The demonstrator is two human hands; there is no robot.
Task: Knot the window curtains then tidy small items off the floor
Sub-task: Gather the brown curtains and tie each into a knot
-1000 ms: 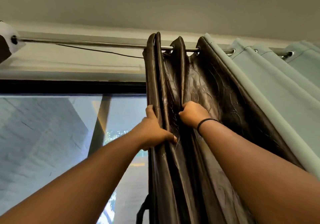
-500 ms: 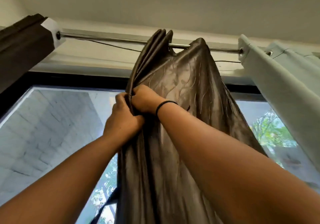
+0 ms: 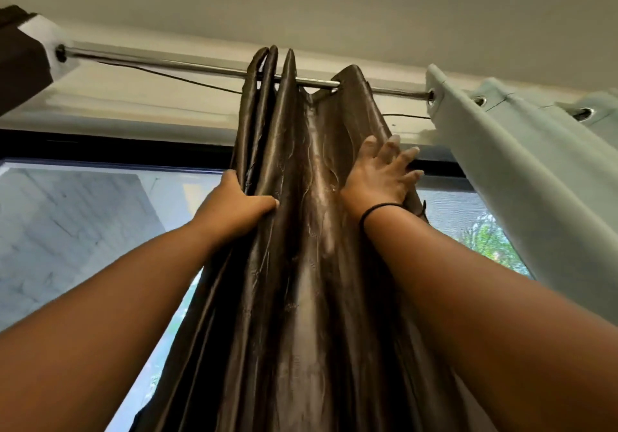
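Gripping the gathered left folds of the glossy dark-brown satin curtain [image 3: 301, 231], your left hand [image 3: 234, 202] held firm while your right hand [image 3: 381, 177], clenched a moment earlier, had spread flat against its right edge. Gathering looked unfinished, no knot yet. Beyond hung the chrome rod [image 3: 187, 65], window glass [image 3: 83, 224] and pale-green curtain [image 3: 521, 177].

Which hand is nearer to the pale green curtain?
The right hand: its spread fingers reach toward the pale green curtain, at the brown curtain's right edge. The left hand grips the brown curtain's left folds, farther away.
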